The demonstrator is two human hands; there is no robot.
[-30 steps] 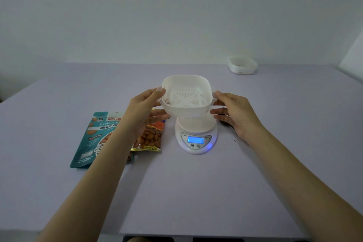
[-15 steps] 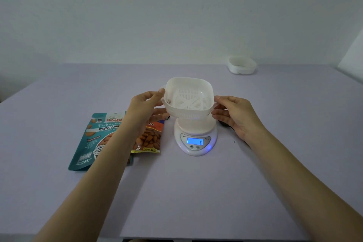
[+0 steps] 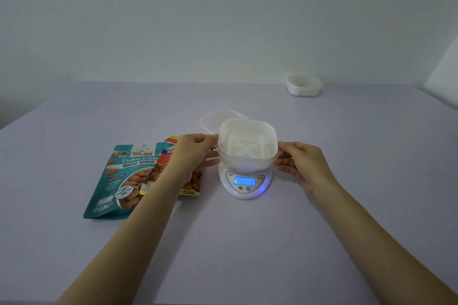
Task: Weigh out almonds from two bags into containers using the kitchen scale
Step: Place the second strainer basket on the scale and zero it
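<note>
Container [image 3: 247,141]: light, thin plastic, probably flexible | grip: opposite rim tabs | left hand [image 3: 193,153], right hand [image 3: 304,161] each pinch one | above scale [image 3: 245,192]

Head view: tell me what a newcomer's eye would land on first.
In the centre, the left hand and right hand hold a white slotted basket by its sides just over the scale, whose blue display glows and reads zero. Left of the scale, a teal bag and an orange bag of almonds lie flat and overlapping on the table. A white tub sits alone at the far right.
</note>
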